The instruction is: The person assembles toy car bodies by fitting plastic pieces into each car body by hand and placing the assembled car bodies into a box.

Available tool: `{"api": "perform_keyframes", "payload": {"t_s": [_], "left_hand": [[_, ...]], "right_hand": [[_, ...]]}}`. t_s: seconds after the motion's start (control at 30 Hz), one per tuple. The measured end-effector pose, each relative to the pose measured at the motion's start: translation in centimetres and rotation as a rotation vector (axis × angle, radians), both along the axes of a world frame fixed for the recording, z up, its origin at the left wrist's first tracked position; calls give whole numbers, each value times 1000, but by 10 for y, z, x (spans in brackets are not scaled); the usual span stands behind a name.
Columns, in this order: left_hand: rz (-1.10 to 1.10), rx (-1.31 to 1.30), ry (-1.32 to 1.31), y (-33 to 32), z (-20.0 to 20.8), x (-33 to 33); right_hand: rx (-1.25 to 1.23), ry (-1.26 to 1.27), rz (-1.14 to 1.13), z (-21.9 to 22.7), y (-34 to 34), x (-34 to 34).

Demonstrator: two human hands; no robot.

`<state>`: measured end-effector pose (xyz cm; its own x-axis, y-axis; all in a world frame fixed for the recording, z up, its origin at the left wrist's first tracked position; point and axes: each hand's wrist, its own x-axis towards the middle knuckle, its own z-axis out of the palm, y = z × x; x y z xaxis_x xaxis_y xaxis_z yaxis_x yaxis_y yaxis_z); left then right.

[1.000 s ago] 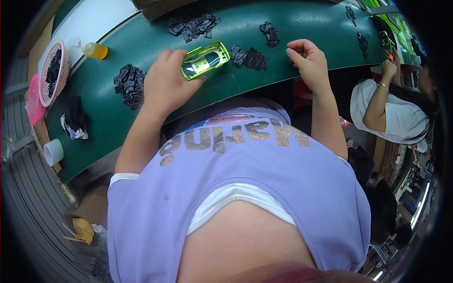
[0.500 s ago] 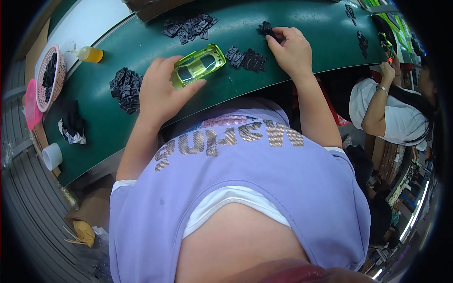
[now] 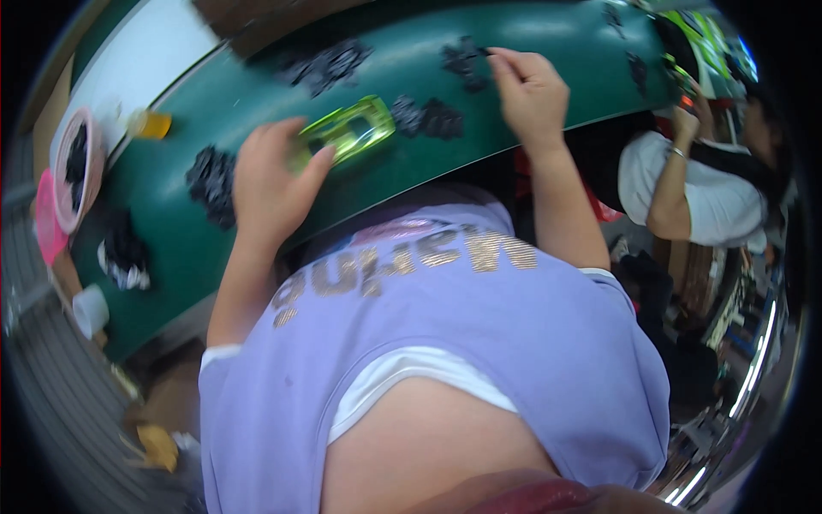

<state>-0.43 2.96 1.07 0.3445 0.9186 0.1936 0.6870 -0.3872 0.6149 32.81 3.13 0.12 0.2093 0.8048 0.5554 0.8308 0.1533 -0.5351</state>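
A shiny, transparent-looking green toy car body [image 3: 364, 128] lies tilted at the table's middle, its left end in my left hand [image 3: 272, 184], with thumb and fingers on either side. My right hand [image 3: 537, 101] is farther right, thumb and forefinger pinched on a small black plastic part that is blurred and mostly hidden. Beside those fingertips lies a small cluster of black parts [image 3: 463, 62]. Two little groups of black plastic parts [image 3: 441, 118] rest just right of the car body.
More black parts form a far pile [image 3: 330, 67] and a left pile [image 3: 210, 184] on the green table [image 3: 368, 184]. At left are a pink basket [image 3: 98, 171], a yellow-filled bottle [image 3: 152, 125], a dark cloth [image 3: 126, 248] and a white cup [image 3: 90, 310]. A co-worker [image 3: 715, 184] sits at right.
My right hand has drawn away from the cluster of black parts, which now lies on the table. The whole view has shifted slightly and blurred; my left hand keeps hold of the car body.
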Motion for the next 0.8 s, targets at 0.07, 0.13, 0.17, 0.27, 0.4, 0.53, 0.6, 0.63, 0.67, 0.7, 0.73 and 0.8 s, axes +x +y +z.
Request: {"api": "perform_keyframes", "payload": {"t_s": [0.07, 0.13, 0.17, 0.27, 0.4, 0.53, 0.6, 0.63, 0.67, 0.7, 0.73, 0.8], "left_hand": [[34, 285, 23, -2, 3, 4], [26, 114, -189, -7, 11, 7], [20, -110, -387, -9, 11, 10], [-4, -860, -824, -2, 29, 21], [-21, -1069, -1013, 5, 20, 14], [-83, -1011, -994, 7, 22, 16], [-142, -883, -917, 10, 20, 17], [-170, -809, -859, 12, 23, 16], [-142, -805, -856, 12, 23, 11], [-172, -731, -769, 13, 23, 7], [-204, -659, -681, 12, 23, 3], [-134, -532, -640, 5, 22, -1]], "right_hand": [[56, 66, 170, 11, -4, -13], [160, -9, 389, 27, -11, -36], [135, 96, 467, 33, -18, -52], [227, 77, 724, 33, -22, -82], [231, 31, 849, 25, -18, -95], [-50, 168, 802, 40, -26, -96], [-371, 638, 738, 37, -27, -97], [-562, 948, 672, 34, -25, -99], [-575, 958, 695, 36, -21, -99], [-712, 920, 705, 42, -16, -96], [-847, 877, 712, 44, -12, -96], [-802, 863, 715, 38, -7, -100]]}}
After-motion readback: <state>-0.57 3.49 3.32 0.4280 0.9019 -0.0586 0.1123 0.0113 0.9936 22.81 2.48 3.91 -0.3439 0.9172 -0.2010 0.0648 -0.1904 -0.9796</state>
